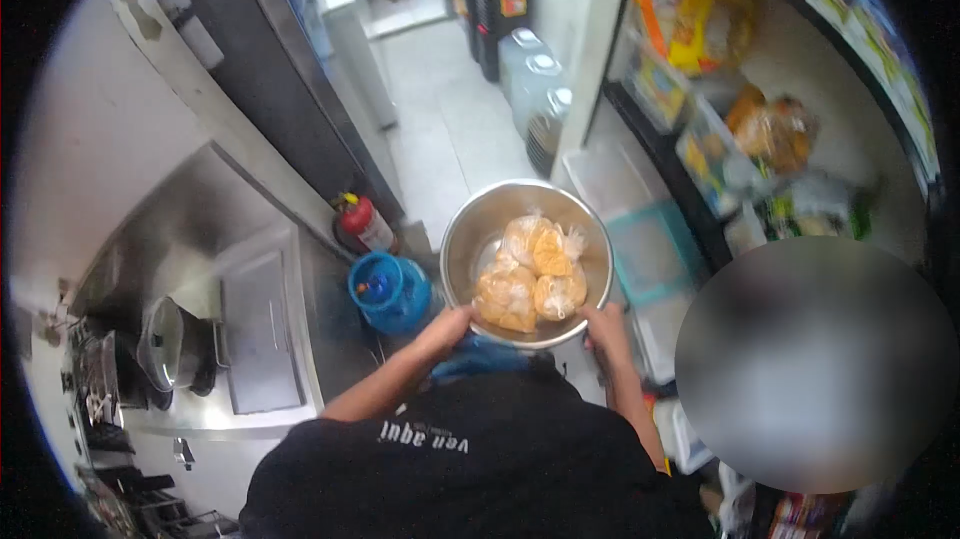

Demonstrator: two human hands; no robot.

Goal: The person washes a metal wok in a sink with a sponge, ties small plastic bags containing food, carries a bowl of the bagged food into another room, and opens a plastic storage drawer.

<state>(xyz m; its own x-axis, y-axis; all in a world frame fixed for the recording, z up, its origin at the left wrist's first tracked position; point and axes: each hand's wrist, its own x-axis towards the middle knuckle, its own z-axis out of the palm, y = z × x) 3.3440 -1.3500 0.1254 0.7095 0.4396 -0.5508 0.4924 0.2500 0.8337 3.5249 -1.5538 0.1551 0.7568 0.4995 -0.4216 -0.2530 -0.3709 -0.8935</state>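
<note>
A large round steel bowl (462,251) is held in front of my body, its inside facing up toward the camera. Several clear plastic bags (507,297) of orange-yellow food lie in it; the exact food cannot be told. My left hand (447,329) grips the near-left rim, and my right hand (604,326) grips the near-right rim. Both hands are closed on the bowl, with some fingers hidden beneath or behind its edge.
A blue gas cylinder (390,291) and red fire extinguisher (367,225) stand left, beside a steel counter (312,339) with a pot (170,344). Water jugs (545,89) line the passage. Shelves with bagged goods (775,134) rise right; a blurred patch hides the lower right.
</note>
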